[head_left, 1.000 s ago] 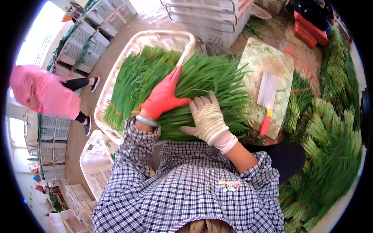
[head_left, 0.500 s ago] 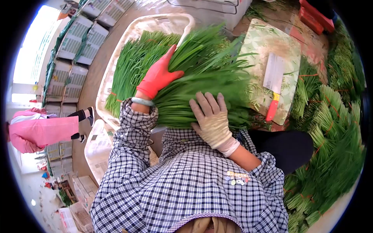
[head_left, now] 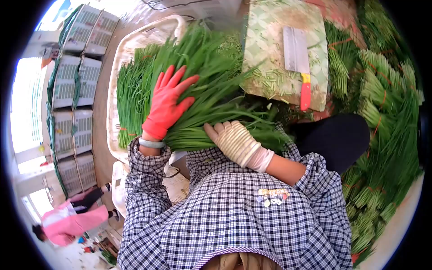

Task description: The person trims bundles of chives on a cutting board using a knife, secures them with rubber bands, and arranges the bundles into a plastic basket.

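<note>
A large heap of long green stalks (head_left: 198, 112) lies across my lap and over the right edge of a white basket (head_left: 113, 85). My left hand (head_left: 166, 101), in a red glove, rests on the heap's left part with its fingers spread. My right hand (head_left: 234, 141), in a cream glove with a worn palm side, lies on the near edge of the heap, its fingers bent over the stalks. Banded green bundles (head_left: 130, 99) fill the basket beyond my left hand. A cleaver (head_left: 296, 54) with a red and yellow handle lies on the green patterned board (head_left: 261, 49), among cut bits.
Banded green bundles (head_left: 382, 121) are piled along the right side. White crates (head_left: 65, 85) stand stacked at the left. A person in pink (head_left: 76, 220) is at the lower left. Another white crate (head_left: 180, 184) sits beside my left sleeve.
The view has turned, shifting board and basket leftward. My left hand's fingers have spread further over the stalks. My right hand has gone from lying flat to bent fingers at the near edge.
</note>
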`<state>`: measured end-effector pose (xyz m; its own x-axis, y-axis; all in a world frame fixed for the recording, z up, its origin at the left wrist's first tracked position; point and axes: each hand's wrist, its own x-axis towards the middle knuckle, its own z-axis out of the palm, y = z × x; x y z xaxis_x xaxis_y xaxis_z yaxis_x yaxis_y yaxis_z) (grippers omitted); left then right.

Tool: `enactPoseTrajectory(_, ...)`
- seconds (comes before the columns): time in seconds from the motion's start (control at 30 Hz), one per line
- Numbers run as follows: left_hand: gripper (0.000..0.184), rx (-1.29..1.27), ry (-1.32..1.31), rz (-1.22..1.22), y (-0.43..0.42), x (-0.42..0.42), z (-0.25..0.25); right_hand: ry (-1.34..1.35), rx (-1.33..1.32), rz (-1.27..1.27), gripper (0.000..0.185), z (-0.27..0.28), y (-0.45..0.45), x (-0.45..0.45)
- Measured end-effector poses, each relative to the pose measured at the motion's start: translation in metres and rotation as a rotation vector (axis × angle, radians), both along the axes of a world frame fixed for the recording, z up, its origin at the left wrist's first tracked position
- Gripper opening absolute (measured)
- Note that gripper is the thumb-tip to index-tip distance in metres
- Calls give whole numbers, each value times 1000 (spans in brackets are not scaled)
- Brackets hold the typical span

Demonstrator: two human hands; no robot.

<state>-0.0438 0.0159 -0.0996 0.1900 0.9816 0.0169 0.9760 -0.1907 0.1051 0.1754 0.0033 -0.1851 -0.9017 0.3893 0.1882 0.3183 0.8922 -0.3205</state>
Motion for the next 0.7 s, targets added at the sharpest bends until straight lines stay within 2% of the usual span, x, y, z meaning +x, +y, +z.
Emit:
enactPoseTrajectory(0.1, 56, 3, -88, 32, 2, 1, -2, -60, -127, 7, 48, 3, -7, 11)
enactPoseTrajectory(0.17, 55, 48, -108, 37, 2, -1, -3, 276, 77, -91, 47, -2, -1, 12)
enactPoseTrajectory(0.23, 54, 53, -115, 34, 1, 1, -1, 350, 94, -62, 46, 11, 0, 23)
enactPoseTrajectory(0.3, 54, 130, -126, 28, 0, 4, 1, 561, 38, 242, 38, 7, -8, 26)
enactPoseTrajectory(0.33, 56, 115, -96, -5, 0, 2, 3, 296, -21, 246, 39, 10, -9, 25)
enactPoseTrajectory(0.37, 56, 111, -96, -12, -3, 5, 7, 297, -24, 238, 39, 8, -8, 22)
enactPoseTrajectory(0.43, 69, -94, -268, -9, -12, 20, 25, 236, -54, -58, 42, 0, 5, 15)
enactPoseTrajectory(0.47, 84, -128, -265, -51, -15, 24, 26, 274, -35, -33, 43, -2, 12, 11)
enactPoseTrajectory(0.5, 84, -137, -265, -60, -16, 27, 24, 273, -42, -44, 43, -4, 17, 7)
enactPoseTrajectory(0.57, 85, -144, 75, -10, -21, 30, 19, 277, 10, -50, 44, -7, 20, -2)
enactPoseTrajectory(0.6, 76, -115, 12, 30, -21, 24, 16, 297, -7, -92, 44, -11, 16, -7)
enactPoseTrajectory(0.63, 76, -120, 19, 32, -21, 16, 13, 303, -12, -90, 44, -15, 11, -8)
enactPoseTrajectory(0.7, 69, -26, -228, 98, -23, 1, 9, 107, -68, 37, 45, -21, 2, -3)
